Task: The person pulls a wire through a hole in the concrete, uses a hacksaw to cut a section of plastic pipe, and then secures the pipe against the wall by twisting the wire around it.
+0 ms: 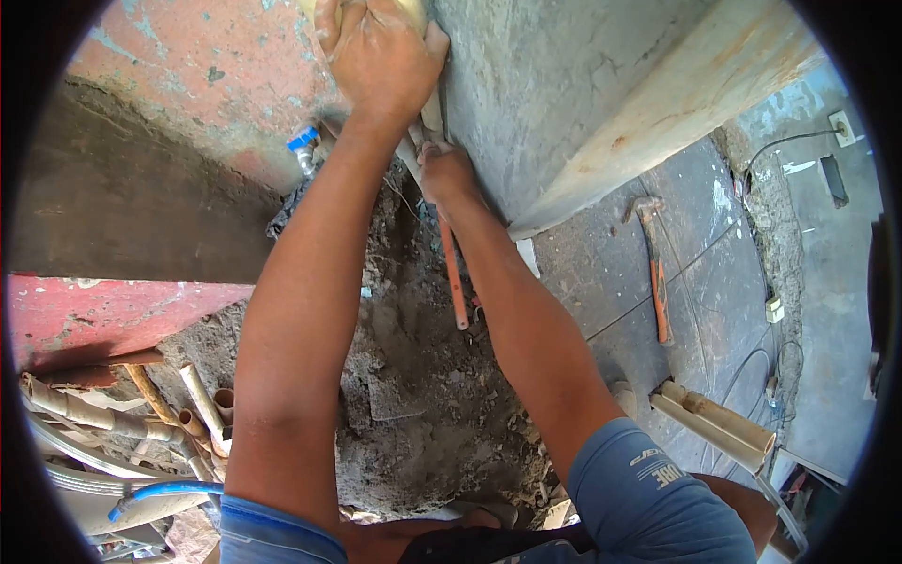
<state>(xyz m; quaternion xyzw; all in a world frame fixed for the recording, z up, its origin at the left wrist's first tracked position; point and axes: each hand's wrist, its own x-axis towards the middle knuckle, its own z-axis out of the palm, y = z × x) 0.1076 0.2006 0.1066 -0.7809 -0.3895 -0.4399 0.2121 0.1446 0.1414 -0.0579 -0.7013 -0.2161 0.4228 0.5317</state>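
Note:
High against the wall, my left hand (385,61) is closed around a pale yellowish pipe (413,11), its far end out of view. Below it, next to the grey pillar, my right hand (446,174) is closed with the fingers partly hidden. A flat orange strip with a hole near its end, looking like a hacksaw blade (453,273), sticks out from under that hand toward me. A length of pale pipe (431,113) runs between both hands. Left of my forearm, a tap with a blue handle (303,139) stands by the wall.
A grey concrete pillar (536,103) rises close on the right. On the tiled floor lies a hammer (655,268) with an orange handle, near a cream channel piece (714,425) and cables. Dug soil (404,395) lies beneath my arms; several pipes (103,414) are piled at lower left.

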